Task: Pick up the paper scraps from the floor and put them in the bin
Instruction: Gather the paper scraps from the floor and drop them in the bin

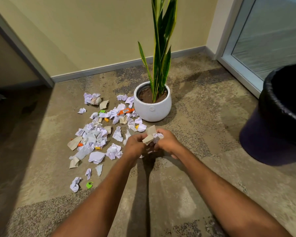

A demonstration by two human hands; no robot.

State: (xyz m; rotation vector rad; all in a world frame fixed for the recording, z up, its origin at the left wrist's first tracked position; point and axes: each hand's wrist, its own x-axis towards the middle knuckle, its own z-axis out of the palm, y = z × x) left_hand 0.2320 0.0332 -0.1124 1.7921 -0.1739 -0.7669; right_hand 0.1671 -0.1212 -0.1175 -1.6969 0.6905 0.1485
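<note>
Several crumpled white, tan, orange and green paper scraps [94, 139] lie scattered on the carpet left of centre. Both my hands meet above the carpet just right of the pile. My left hand [135, 145] and my right hand [166, 141] together grip a small bundle of scraps [150, 135], tan card pieces and crumpled white paper. The bin [280, 117], dark with a black liner, stands at the right edge, its mouth partly out of frame.
A white round pot [152, 106] with a tall snake plant stands on the carpet just behind my hands, touching the scrap pile. A yellow wall with a grey skirting runs behind. A glass door frame [237, 69] is at the right, behind the bin.
</note>
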